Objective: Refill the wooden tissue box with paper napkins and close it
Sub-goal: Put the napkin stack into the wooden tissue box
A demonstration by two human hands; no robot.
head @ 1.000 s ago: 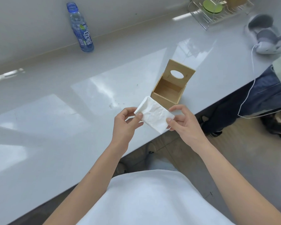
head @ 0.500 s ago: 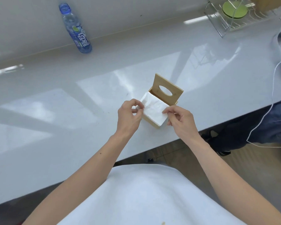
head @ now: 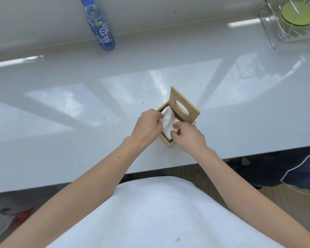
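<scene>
Head view: our left hand [head: 147,127] and right hand [head: 186,136] pinch opposite ends of the napkins [head: 168,122], lowering them flat into the box [head: 166,143] near the counter [head: 61,104] edge (lid [head: 183,106] propped upright, clearing the opening).

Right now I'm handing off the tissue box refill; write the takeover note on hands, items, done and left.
Left hand: pinching the left edge of the white paper napkin stack.
Right hand: fingers pressing the stack's near end down.
Square wooden tissue box: near the white counter's front edge, hinged lid with oval slot standing open.
Done: napkins lowered into the box opening.
Left: seat the stack fully, release, swing the lid shut.
</scene>
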